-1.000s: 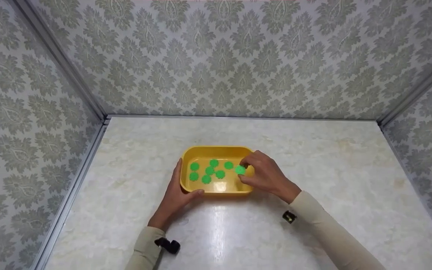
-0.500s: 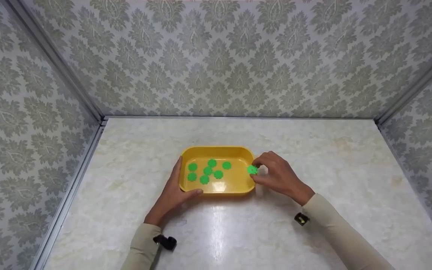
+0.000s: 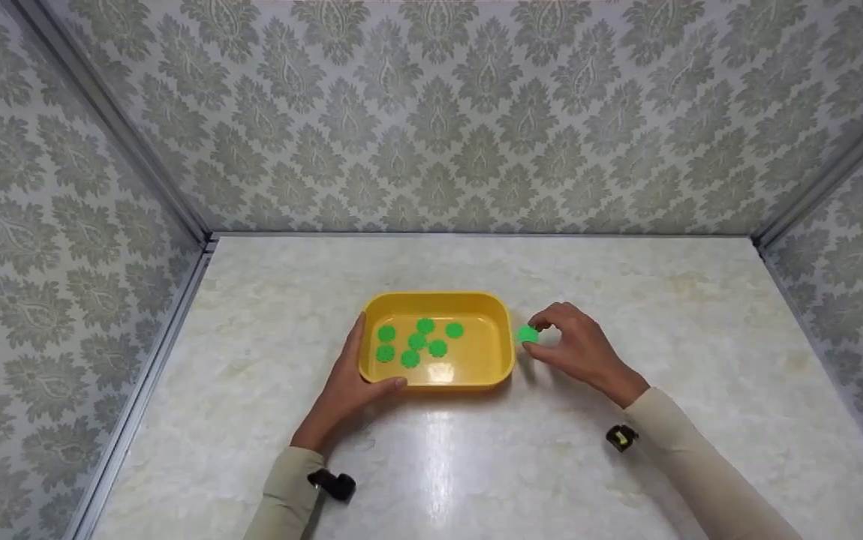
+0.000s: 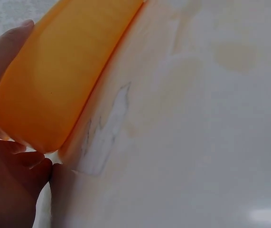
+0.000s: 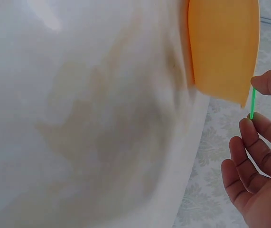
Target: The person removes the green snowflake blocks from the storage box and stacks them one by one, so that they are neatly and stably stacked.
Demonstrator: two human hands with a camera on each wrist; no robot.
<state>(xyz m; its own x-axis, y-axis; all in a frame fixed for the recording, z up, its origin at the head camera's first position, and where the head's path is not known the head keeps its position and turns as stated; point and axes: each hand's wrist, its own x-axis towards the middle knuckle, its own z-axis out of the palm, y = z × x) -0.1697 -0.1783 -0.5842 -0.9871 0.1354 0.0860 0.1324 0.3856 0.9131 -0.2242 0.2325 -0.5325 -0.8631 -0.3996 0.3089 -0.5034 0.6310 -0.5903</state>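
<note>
A yellow plastic tub (image 3: 476,367) stands on the table, with several flat green scalloped discs (image 3: 437,348) lying inside, mostly in its left half. My left hand (image 3: 345,386) grips the tub's left end, thumb along the front side; the left wrist view shows the thumb (image 4: 12,45) at the rim and the other fingers curled at the tub's end. To the right of the tub, my right hand (image 3: 585,352) pinches one green disc (image 3: 527,334) between thumb and forefinger. Seen edge-on in the right wrist view, that held disc (image 5: 253,103) is thin; the remaining fingers curl loosely.
The pale marbled table (image 3: 672,300) extends around the tub on all sides. Patterned wall panels (image 3: 439,120) rise behind and at both sides, with grey metal strips (image 3: 146,157) at their corners. Small dark devices (image 3: 332,484) sit at both wrists.
My right hand has carried the pinched green disc rightward, from over the tub, across its right rim, to beyond it. My left hand stays on the tub, which stands about where it was.
</note>
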